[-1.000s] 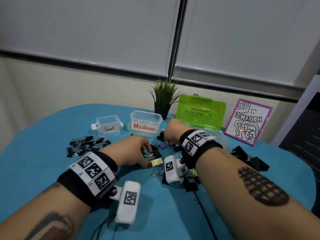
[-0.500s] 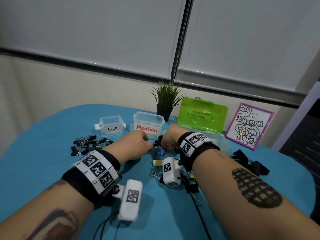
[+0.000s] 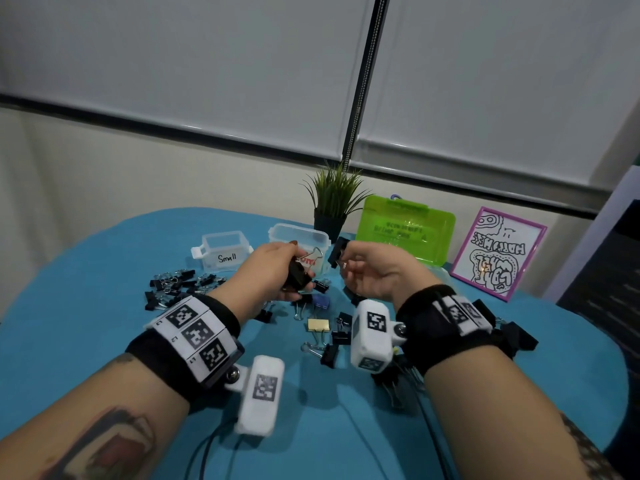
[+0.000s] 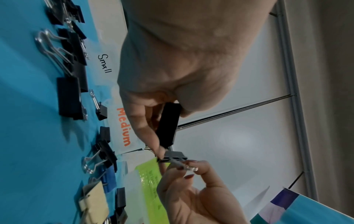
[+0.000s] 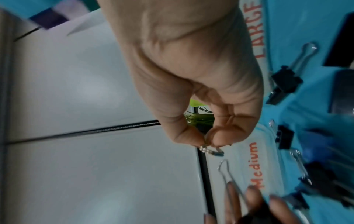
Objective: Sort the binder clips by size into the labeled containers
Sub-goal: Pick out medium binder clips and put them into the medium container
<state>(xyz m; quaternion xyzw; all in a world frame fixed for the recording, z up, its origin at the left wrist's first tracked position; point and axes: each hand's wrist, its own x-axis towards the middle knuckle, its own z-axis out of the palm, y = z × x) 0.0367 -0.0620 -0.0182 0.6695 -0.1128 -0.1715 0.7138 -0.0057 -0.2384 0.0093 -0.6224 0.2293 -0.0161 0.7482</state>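
While the left hand point(image 3: 273, 271) grips a black binder clip point(image 3: 298, 278), the right hand point(image 3: 374, 271) pinches another clip's wire handle point(image 4: 188, 166).

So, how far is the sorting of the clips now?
Early stage. Done: the Small container looks empty, so nothing visibly sorted there; the Medium container is partly hidden. In hand: the left hand grips a black clip, the right hand pinches another black clip by its wire. Left: loose clips on the table, including a blue clip and a yellow clip.
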